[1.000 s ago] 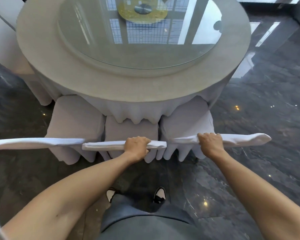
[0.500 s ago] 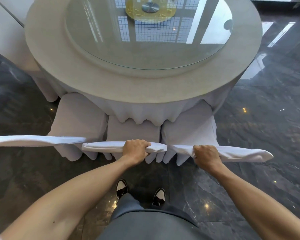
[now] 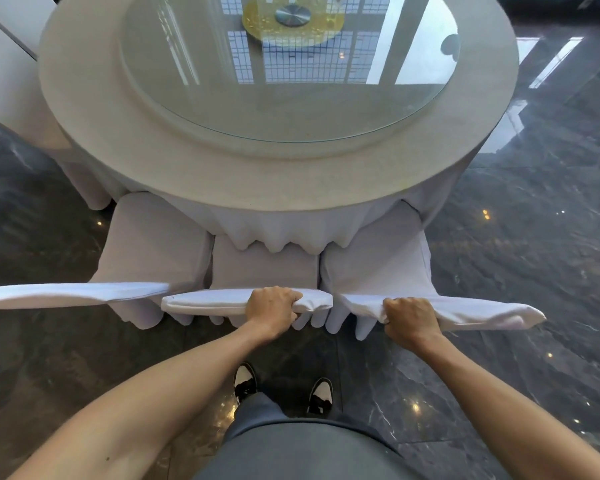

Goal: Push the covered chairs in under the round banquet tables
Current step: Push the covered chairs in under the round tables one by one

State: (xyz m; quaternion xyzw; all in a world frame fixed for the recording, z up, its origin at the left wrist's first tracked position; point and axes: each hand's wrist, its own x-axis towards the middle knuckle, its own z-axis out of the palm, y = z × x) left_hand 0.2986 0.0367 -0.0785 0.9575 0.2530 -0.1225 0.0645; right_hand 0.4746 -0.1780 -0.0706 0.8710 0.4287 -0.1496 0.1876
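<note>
Three white covered chairs sit mid-frame, seats partly under the round table (image 3: 174, 174). Left hand (image 3: 272, 308) is clamped on the middle chair (image 3: 264, 268) top, right hand (image 3: 411, 318) gripping the right chair (image 3: 378, 271); left chair (image 3: 149, 244) untouched.

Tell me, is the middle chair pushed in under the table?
Partly in. The table's skirt hangs over the front of the middle chair's seat, but most of the seat shows. The left hand grips its back.
</note>
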